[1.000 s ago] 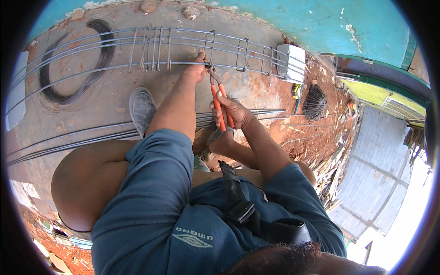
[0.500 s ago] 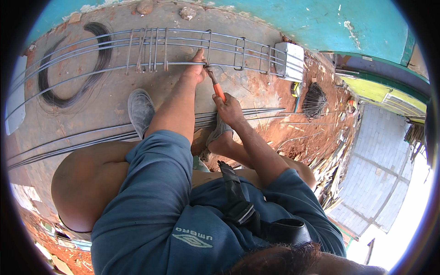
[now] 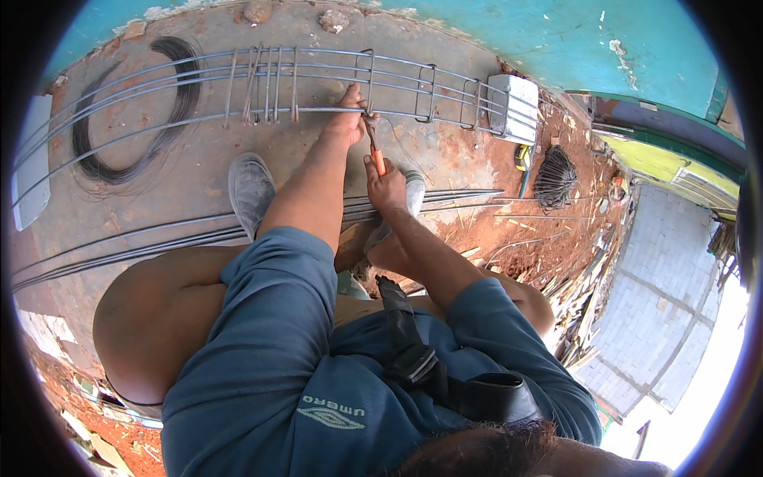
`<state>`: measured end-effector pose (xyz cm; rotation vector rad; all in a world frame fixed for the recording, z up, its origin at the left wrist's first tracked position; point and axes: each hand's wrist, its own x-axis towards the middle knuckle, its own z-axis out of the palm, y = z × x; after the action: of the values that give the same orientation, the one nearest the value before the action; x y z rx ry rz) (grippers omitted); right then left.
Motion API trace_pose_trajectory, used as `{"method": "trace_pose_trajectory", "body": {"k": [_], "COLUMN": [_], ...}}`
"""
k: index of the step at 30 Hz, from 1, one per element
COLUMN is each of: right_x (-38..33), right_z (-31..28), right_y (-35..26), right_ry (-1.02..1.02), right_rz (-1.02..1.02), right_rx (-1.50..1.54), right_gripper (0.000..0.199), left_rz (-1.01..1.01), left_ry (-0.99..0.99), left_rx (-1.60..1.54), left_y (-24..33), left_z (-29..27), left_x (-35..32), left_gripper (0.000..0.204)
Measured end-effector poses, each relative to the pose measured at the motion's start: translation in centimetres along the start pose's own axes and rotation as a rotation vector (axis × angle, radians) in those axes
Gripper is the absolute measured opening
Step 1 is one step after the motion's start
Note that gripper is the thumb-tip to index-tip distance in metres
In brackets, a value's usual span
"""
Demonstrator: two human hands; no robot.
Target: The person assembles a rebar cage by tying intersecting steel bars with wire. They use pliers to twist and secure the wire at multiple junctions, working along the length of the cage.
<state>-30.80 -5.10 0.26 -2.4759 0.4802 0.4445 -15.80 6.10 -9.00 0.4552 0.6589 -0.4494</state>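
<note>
Crouching over the work, the person has both knees drawn up and a blue shirt filling the near field, with a black strap (image 3: 401,334) across the chest. Loose steel bars (image 3: 159,242) lie on the concrete slab (image 3: 159,199) between the feet; a dusty grey shoe (image 3: 249,188) rests beside them.

Right hand (image 3: 387,184): clenched around the orange handles of a pair of pincers (image 3: 373,147), tool angled up and away, its head at a joint of the cage. Left hand (image 3: 348,118): grasping the nearest long bar of the rebar cage (image 3: 318,87) right at that joint, fingers curled over it. The pincer head sits just beside the left fingertips, almost touching.

The cage lies lengthwise across the far part of the slab, stirrups (image 3: 262,87) bunched left of the hands and spaced out to the right, its right end against a pale block (image 3: 513,107). A coil of dark tie wire (image 3: 131,135) lies at far left; another bundle of wire (image 3: 554,176) sits on red earth at right. A teal wall (image 3: 509,40) stands behind.

Risk, as judged: with the tool head so close to the steadying fingers, a slip off the wire could pinch or jab them. Over-twisting could snap the tie. The squat also looks liable to tip the person forward.
</note>
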Motion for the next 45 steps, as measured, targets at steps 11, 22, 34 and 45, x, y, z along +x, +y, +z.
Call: {"method": "trace_pose_trajectory", "body": {"k": [11, 22, 34, 45], "right_x": [-1.5, -0.9, -0.8, 1.9], "right_z": [-7.9, -8.7, -9.5, -9.4], "right_y": [-1.1, -4.0, -5.5, -1.7], "right_ry": [-1.008, -0.222, -0.131, -1.103], "right_rz": [0.376, -0.135, -0.176, 0.402], "right_rx": [1.074, -0.374, -0.565, 0.995], "right_gripper": [0.053, 0.055, 0.056, 0.041], "left_rz": [-0.024, 0.006, -0.007, 0.022], "left_ry": [-0.049, -0.043, -0.039, -0.134], "left_rx": [0.021, 0.096, 0.078, 0.047], "left_y": [-0.3, 0.2, -0.3, -1.1], "left_z": [-0.6, -1.1, -1.0, -1.2], "left_x": [0.8, 0.7, 0.9, 1.8], "left_gripper": [0.053, 0.058, 0.057, 0.056]}}
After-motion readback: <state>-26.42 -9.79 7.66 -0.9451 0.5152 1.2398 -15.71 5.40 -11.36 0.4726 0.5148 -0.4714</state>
